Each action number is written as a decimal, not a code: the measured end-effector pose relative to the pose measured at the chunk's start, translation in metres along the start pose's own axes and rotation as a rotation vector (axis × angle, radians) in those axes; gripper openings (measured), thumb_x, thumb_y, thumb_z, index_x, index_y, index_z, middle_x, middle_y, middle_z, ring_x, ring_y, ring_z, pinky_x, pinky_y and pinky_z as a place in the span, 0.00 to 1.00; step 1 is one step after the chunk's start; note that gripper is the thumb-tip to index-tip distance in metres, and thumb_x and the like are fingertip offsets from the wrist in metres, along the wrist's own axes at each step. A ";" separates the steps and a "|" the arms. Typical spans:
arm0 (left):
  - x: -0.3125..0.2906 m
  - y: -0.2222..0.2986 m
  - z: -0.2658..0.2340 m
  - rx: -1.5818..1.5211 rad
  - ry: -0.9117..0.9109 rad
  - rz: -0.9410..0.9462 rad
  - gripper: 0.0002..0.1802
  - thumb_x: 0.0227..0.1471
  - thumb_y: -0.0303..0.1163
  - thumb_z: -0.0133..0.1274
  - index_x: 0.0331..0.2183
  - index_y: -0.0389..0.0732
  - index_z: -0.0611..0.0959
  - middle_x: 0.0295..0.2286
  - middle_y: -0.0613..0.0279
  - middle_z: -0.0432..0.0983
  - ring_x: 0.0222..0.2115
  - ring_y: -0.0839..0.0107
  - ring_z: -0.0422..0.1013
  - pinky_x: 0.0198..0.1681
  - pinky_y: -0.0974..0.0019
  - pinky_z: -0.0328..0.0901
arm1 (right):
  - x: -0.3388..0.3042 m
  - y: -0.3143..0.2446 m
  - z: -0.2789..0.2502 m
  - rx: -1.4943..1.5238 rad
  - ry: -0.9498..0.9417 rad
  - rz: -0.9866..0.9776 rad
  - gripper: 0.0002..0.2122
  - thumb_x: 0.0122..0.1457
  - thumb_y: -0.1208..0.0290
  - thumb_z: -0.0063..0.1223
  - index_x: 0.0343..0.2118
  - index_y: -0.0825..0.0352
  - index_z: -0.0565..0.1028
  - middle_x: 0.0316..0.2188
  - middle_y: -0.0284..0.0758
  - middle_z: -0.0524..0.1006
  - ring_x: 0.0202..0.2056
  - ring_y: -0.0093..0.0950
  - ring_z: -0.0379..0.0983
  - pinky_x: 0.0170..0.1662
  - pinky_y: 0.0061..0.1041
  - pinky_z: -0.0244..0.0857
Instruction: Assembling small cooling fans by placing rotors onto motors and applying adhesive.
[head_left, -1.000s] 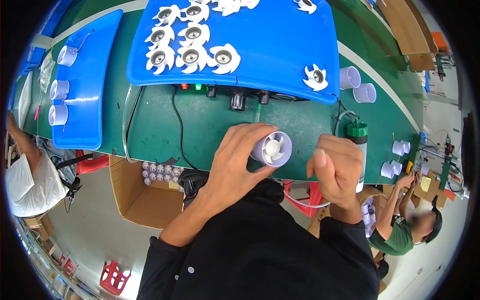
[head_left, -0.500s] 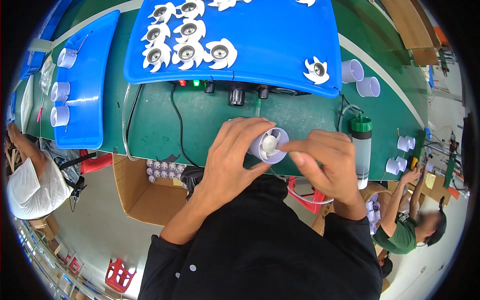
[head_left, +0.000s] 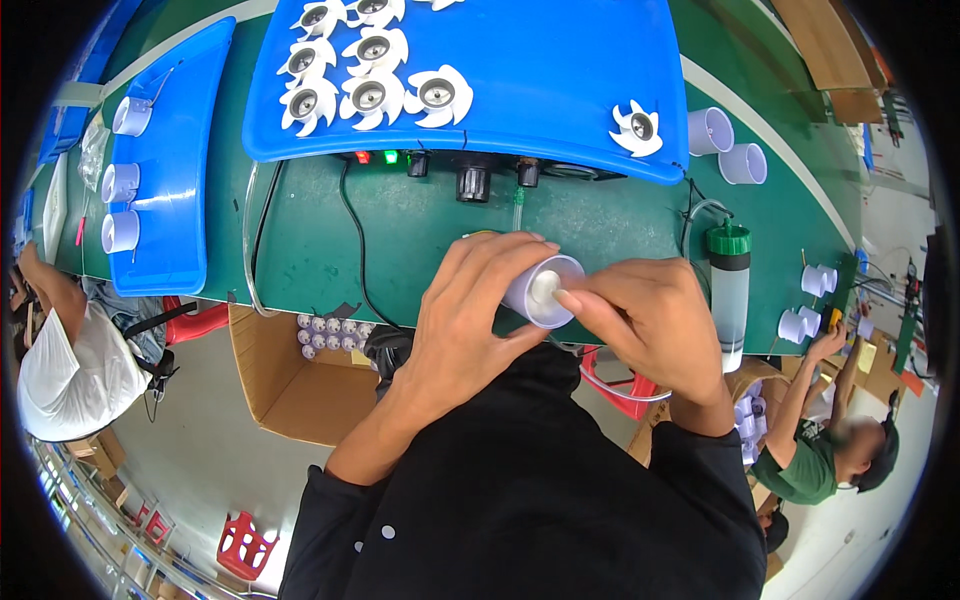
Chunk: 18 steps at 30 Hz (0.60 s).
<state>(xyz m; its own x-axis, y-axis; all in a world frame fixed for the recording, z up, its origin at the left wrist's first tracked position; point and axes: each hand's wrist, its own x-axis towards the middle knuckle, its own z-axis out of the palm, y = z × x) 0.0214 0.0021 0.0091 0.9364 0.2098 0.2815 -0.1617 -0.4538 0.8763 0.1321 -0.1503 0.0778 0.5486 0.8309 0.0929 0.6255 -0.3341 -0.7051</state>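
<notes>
My left hand (head_left: 445,310) is wrapped round a short pale plastic tube (head_left: 514,295), its mouth tilted toward me. Inside the tube sits a white fan wheel (head_left: 543,288), whose round hub shows while its blades are smeared. At the tube's right rim, my right hand (head_left: 650,315) has its fingers curled and its thumb tip against the mouth. Whether anything is pinched between those fingers is hidden. Ahead of my hands, several loose white fan wheels (head_left: 369,97) lie on a blue tray (head_left: 540,70), and a single fan wheel (head_left: 636,128) lies near its right corner.
Under the tray's edge is a black box with knobs (head_left: 473,184). A green-capped bottle (head_left: 729,300) stands right of my right hand. Pale tubes (head_left: 742,163) lie beyond it; others sit on a left blue tray (head_left: 180,180). A carton (head_left: 290,390) is below; a co-worker (head_left: 810,455) works at right.
The fan wheel's blades, distinct before, are now blurred. My right index finger has drawn back from the hub and curled, and the thumb has come to the tube's rim. My left hand keeps its grip.
</notes>
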 end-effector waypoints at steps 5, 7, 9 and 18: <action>-0.007 0.004 -0.013 -0.027 0.074 -0.075 0.37 0.30 0.21 0.69 0.48 0.40 0.77 0.46 0.55 0.75 0.47 0.52 0.70 0.51 0.54 0.65 | -0.007 -0.011 -0.022 0.264 0.256 -0.118 0.17 0.57 0.77 0.50 0.11 0.69 0.65 0.11 0.33 0.59 0.12 0.30 0.54 0.17 0.30 0.44; -0.009 0.006 -0.025 -0.105 0.141 -0.025 0.36 0.30 0.21 0.68 0.48 0.40 0.77 0.46 0.54 0.76 0.48 0.52 0.70 0.53 0.54 0.64 | -0.011 -0.001 -0.018 0.179 0.266 -0.018 0.18 0.58 0.76 0.51 0.11 0.69 0.65 0.10 0.33 0.59 0.13 0.27 0.53 0.18 0.28 0.43; -0.017 0.006 -0.049 -0.002 0.283 0.043 0.38 0.29 0.24 0.70 0.48 0.39 0.76 0.48 0.52 0.75 0.51 0.52 0.68 0.55 0.53 0.63 | -0.022 0.009 -0.006 0.181 0.304 0.167 0.19 0.60 0.74 0.51 0.12 0.69 0.65 0.12 0.30 0.62 0.15 0.20 0.54 0.20 0.25 0.43; -0.033 -0.090 -0.225 0.675 0.962 -0.401 0.35 0.37 0.35 0.73 0.49 0.41 0.79 0.38 0.57 0.69 0.38 0.66 0.67 0.40 0.64 0.66 | -0.062 0.054 0.053 0.190 0.027 0.509 0.07 0.55 0.80 0.61 0.27 0.71 0.72 0.18 0.31 0.71 0.19 0.16 0.62 0.23 0.19 0.56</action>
<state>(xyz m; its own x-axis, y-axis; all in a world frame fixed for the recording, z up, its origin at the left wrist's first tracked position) -0.0656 0.2312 0.0089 0.2276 0.8569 0.4626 0.5424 -0.5061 0.6706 0.1023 -0.1967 -0.0036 0.7716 0.5727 -0.2768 0.1676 -0.6028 -0.7801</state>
